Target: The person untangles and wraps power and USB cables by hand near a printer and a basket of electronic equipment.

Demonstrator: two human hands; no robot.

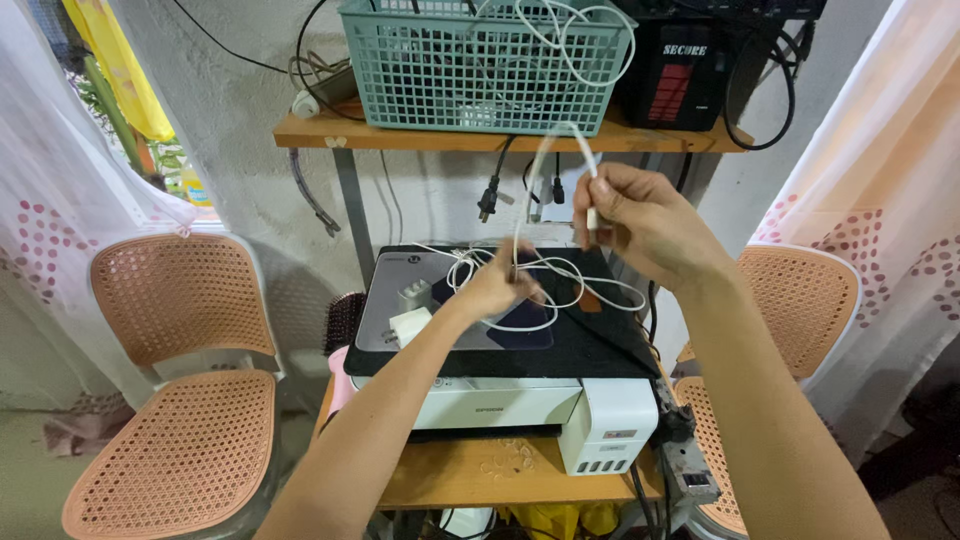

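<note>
- Hands are working a white cable [548, 160] above a printer [500, 340], seen from a head camera looking down.
- Right hand [640, 220], at about 1 o'clock from the picture's centre, is pinching the cable near its small white plug end, its grip closed on the cable with thumb and fingertips together.
- Left hand [497, 285], near the centre, is closing around the same cable lower down; its grip is clamped on the strand, though motion blur is softening the fingers.
- Between the two hands the cable is arching upward in a blurred loop, and the rest is lying in loose white coils on the printer's dark lid, just beside the left hand at 3 o'clock.
- Two white charger blocks [411, 310] are resting on the lid at 9 o'clock from the left hand.
- Printer is sitting on a wooden desk [470, 478].
- At 12 o'clock, a green plastic basket [480, 65] holding more white cable is standing on a wooden shelf [320, 132].
- Woven orange chairs are standing at 8 o'clock [180, 400] and 4 o'clock [800, 310].
</note>
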